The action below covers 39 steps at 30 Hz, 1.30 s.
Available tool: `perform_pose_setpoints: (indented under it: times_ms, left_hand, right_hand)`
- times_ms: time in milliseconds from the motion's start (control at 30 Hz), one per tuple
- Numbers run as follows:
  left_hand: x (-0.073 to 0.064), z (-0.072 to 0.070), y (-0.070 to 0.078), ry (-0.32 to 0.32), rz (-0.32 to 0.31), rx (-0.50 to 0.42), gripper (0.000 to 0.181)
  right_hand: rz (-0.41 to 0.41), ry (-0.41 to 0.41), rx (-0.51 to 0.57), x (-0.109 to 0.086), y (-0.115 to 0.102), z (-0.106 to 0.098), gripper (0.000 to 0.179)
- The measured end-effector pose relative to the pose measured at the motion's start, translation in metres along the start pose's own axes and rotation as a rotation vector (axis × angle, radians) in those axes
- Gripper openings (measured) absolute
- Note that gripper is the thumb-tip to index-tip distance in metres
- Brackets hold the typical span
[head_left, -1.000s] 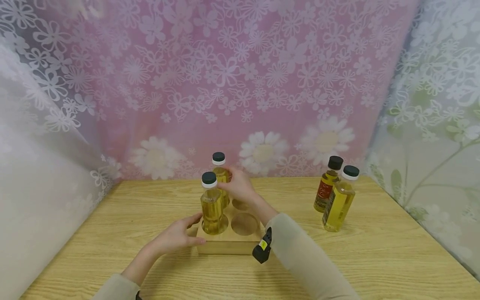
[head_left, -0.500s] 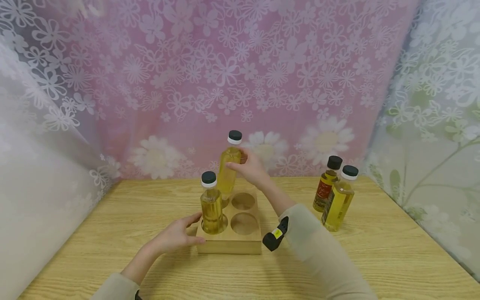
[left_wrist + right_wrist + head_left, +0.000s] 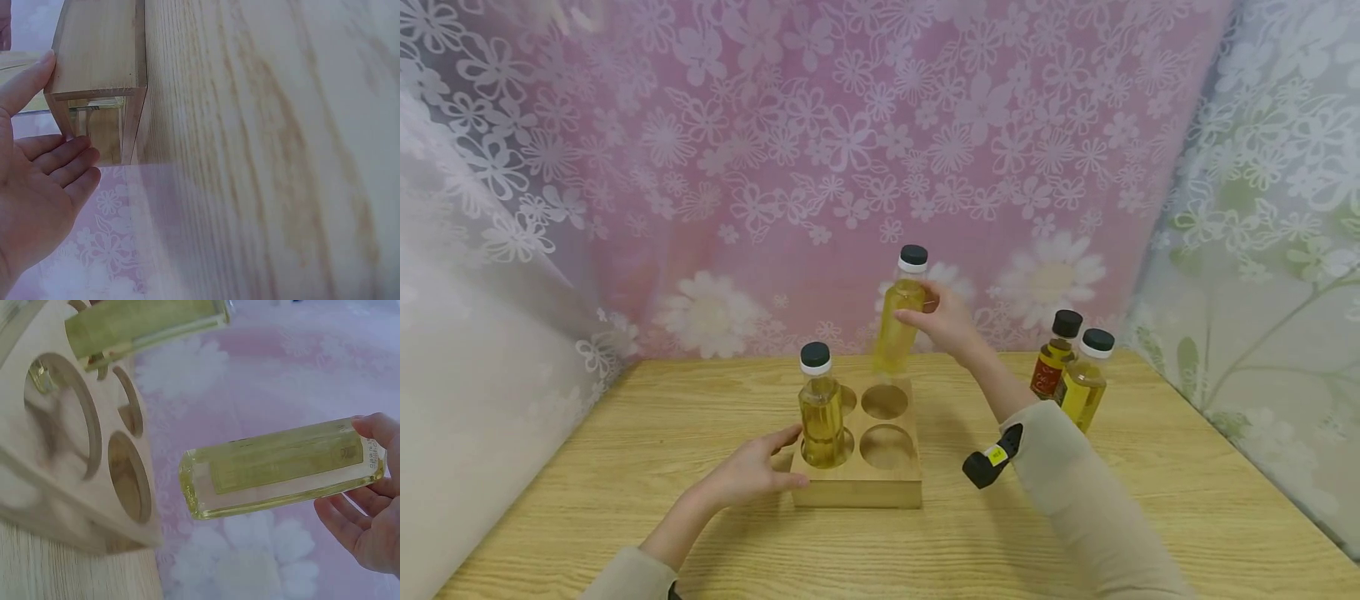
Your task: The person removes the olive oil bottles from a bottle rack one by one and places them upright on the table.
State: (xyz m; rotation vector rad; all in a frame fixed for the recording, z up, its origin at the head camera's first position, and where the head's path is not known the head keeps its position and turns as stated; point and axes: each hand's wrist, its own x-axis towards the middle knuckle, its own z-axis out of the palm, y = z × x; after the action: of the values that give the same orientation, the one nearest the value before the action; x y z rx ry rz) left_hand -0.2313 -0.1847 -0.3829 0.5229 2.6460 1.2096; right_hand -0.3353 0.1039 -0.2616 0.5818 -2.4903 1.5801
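Observation:
In the head view my right hand (image 3: 951, 323) holds a clear bottle of yellow oil (image 3: 898, 329) with a black-and-white cap, up in the air behind the wooden bottle rack (image 3: 857, 494). The right wrist view has this oil bottle (image 3: 275, 469) tilted, its base apart from the rack, thumb and fingers around its upper end. A second oil bottle (image 3: 823, 421) stands in the rack's front left hole. My left hand (image 3: 748, 473) holds the rack's left end, thumb at the front corner; the left wrist view shows its fingers (image 3: 65, 159) at the open end.
Two more oil bottles stand on the wood-grain table (image 3: 625, 467) at the right: a red-labelled one (image 3: 1051, 367) and a white-collared one (image 3: 1084, 387), partly behind my right sleeve (image 3: 1075, 475). A floral curtain (image 3: 880, 167) hangs behind the table.
My right hand has lifted the oil bottle out of the rack's back left hole and carried it up and to the right. The left hand and the rack have stayed in place.

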Motion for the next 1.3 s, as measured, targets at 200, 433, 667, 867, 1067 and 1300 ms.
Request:
perform_pose_setpoints:
  times_ms: [200, 433, 667, 867, 1067, 1300]
  left_hand:
    - [0.000, -0.001, 0.000, -0.003, -0.007, -0.016, 0.088]
    - [0.000, -0.001, 0.000, -0.002, 0.001, -0.010, 0.088]
    - [0.000, -0.001, -0.001, 0.002, 0.006, 0.004, 0.088]
    - [0.000, -0.001, -0.001, -0.003, 0.005, -0.006, 0.088]
    - [-0.001, 0.000, 0.000, -0.002, 0.010, -0.014, 0.088]
    - [-0.001, 0.000, 0.000, -0.003, 0.009, -0.010, 0.088]
  right_hand:
    - [0.010, 0.006, -0.009, 0.000, 0.010, -0.017, 0.062]
    - [0.073, 0.031, -0.083, -0.007, 0.022, -0.034, 0.064]
    - [0.110, 0.040, -0.146, -0.015, 0.039, -0.048, 0.069]
    - [0.112, 0.040, -0.164, -0.021, 0.060, -0.056, 0.073]
    - [0.125, 0.049, -0.196, -0.029, 0.078, -0.061, 0.072]
    - [0.128, 0.085, -0.237, -0.033, 0.094, -0.062, 0.069]
